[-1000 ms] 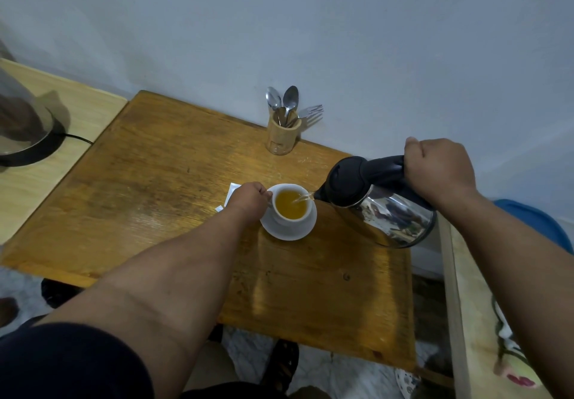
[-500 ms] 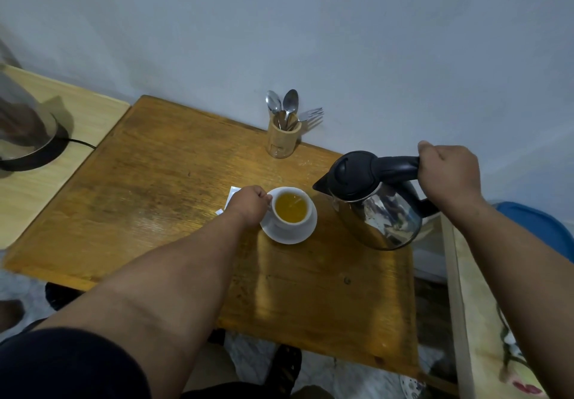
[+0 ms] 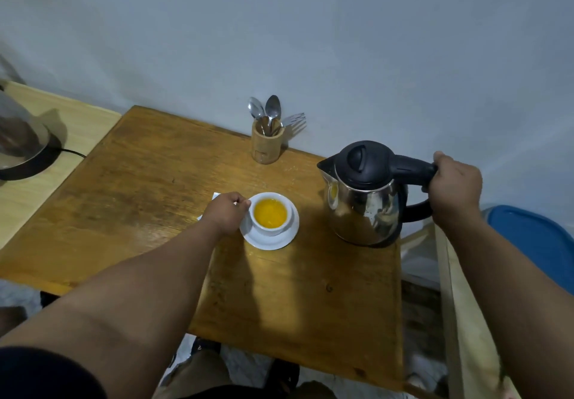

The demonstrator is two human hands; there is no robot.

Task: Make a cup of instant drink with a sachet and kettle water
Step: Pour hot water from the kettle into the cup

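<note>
Here: one cup (image 3: pixel 269 214), one kettle (image 3: pixel 363 206), two spoons (image 3: pixel 265 109).

We seem to be in a plain home corner used for making drinks. A worn wooden table (image 3: pixel 149 187) stands against a bare pale wall (image 3: pixel 341 41). Beyond the fingers (image 3: pixel 240 202) of our left hand, a bamboo holder (image 3: pixel 266 147) keeps spoons and a fork. Far off to the left of those fingers, a domed lid (image 3: pixel 18 137) sits on a corded base upon a lighter counter (image 3: pixel 28 200).
</note>
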